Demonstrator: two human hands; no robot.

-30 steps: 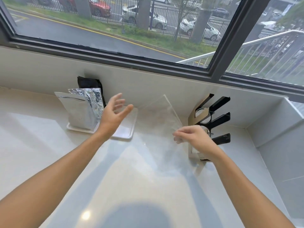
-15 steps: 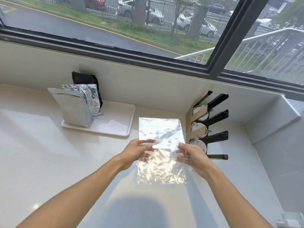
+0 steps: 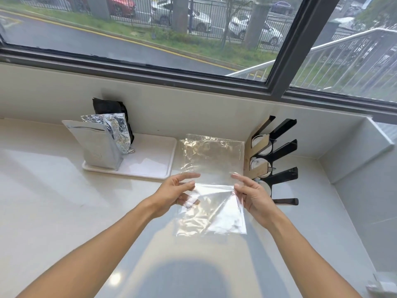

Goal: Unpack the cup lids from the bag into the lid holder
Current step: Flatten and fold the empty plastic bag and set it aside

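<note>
Fingers of both hands are pinched on a clear, crinkled plastic bag [image 3: 211, 183] along a crease across its middle, the left hand [image 3: 175, 191] holding the left edge and the right hand [image 3: 251, 194] the right edge, each with thumb and forefinger closed on the film and the other fingers spread loosely. Held up above the pale stone counter [image 3: 43, 201], the bag has its upper half rising toward the window and its lower half hanging toward the person. It looks flat and empty; no lid shows inside it.

Just beside the right hand, against the wall, stands the lid holder [image 3: 272, 160], a tan upright panel with black slanted arms. White round cup lids [image 3: 258, 163] sit in its upper slots, and another shows just above the right hand, partly hidden by it; how many there are in all I cannot tell.

To my eye the unpacking itself is done or nearly so, and the step in hand is dealing with the spent bag, folding or flattening it. The next move calls for a neat fold along that crease, or setting the bag aside, with care that the right forearm does not knock the holder.

Off to the left a white rectangular tray [image 3: 150, 166] carries silver foil pouches [image 3: 101, 145] and a black pouch [image 3: 109, 107].
</note>
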